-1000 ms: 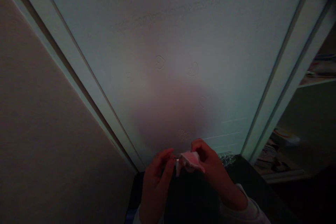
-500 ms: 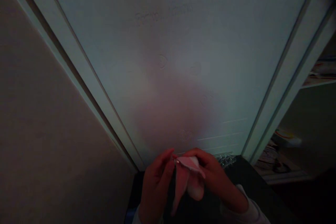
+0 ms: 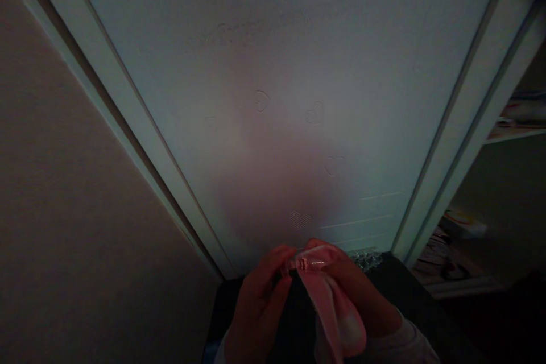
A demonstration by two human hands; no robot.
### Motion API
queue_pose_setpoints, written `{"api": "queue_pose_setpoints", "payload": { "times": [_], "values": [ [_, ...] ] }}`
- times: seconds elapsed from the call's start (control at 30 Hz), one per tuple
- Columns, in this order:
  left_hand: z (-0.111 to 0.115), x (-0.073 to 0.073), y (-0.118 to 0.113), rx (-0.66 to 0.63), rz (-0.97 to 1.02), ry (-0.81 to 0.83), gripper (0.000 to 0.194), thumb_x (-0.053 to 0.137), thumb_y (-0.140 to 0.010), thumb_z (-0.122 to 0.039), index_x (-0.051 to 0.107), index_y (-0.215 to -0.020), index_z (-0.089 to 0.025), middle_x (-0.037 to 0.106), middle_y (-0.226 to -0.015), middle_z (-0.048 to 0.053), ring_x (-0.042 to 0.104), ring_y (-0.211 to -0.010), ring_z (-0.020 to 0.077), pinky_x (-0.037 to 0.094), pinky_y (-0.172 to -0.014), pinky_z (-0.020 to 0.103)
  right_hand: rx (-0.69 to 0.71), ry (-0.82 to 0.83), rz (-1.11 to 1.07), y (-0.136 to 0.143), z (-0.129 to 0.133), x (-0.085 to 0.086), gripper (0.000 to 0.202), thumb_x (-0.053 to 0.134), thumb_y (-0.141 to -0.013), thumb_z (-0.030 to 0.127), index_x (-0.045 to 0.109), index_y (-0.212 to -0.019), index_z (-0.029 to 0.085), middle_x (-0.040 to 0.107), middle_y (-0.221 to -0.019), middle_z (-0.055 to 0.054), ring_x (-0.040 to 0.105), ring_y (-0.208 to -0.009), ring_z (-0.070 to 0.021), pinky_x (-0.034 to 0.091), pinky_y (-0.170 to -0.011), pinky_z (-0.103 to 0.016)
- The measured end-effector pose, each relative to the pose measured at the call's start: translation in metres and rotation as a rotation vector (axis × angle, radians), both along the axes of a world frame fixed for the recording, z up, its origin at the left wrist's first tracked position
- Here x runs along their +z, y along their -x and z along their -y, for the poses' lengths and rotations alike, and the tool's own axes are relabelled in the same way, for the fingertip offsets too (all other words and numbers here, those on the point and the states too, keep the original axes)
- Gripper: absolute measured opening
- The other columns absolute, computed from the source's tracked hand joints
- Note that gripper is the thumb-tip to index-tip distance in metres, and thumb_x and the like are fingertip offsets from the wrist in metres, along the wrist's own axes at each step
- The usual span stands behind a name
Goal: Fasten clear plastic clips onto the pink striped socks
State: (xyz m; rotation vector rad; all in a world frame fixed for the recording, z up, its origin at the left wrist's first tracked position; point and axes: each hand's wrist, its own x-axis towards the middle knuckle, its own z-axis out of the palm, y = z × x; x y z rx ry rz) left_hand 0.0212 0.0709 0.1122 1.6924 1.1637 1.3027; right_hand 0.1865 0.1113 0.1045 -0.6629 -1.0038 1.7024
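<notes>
A pink cloth [image 3: 327, 304] hangs in folds from my right hand [image 3: 356, 284], whose fingers are closed on it. My left hand [image 3: 261, 298] is closed at the fingertips on one end of a small shiny see-through piece [image 3: 302, 264]. The other end of this piece runs into the cloth at my right fingers. Its exact kind is unclear in the dim light. Both hands are close together above a dark surface [image 3: 294, 324].
Several clear, glassy pieces [image 3: 367, 260] lie in a cluster behind my right hand. A pale panel [image 3: 273, 68] with faint heart outlines rises behind the hands. A brown surface [image 3: 85, 210] flanks it at left. Shelves [image 3: 463, 281] with assorted items stand to the right.
The cloth has turned and swung right and down, hanging lower from my right hand. More of the see-through piece shows between my hands. My left hand has moved slightly right.
</notes>
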Motion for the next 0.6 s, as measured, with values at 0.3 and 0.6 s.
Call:
{"api": "queue_pose_setpoints", "payload": {
  "times": [0.3,0.6],
  "values": [
    [0.0011,0.002,-0.0035,-0.062,0.084,0.033,0.027,0.053,-0.086,-0.028,0.058,-0.113,-0.028,0.064,-0.112,0.004,0.06,-0.1,0.0191,0.045,-0.089,0.029,0.034,0.072,-0.086,0.0027,0.0029,0.0013,0.018,0.076,-0.049,0.021,0.062,-0.06,0.016,0.059,-0.055,0.004,0.049,-0.051,-0.0089,0.037,-0.051,-0.02],
    [-0.0007,0.0062,-0.0059,0.053,0.126,0.096,0.029,0.054,-0.083,-0.037,0.06,-0.108,-0.024,0.066,-0.103,0.004,0.06,-0.094,0.0188,0.045,-0.083,0.027,-0.023,0.08,-0.07,0.004,0.0047,0.0068,0.016,0.075,-0.051,0.022,0.064,-0.061,0.016,0.061,-0.057,0.003,0.053,-0.056,-0.0108,0.041,-0.056,-0.022]
  ]
}}
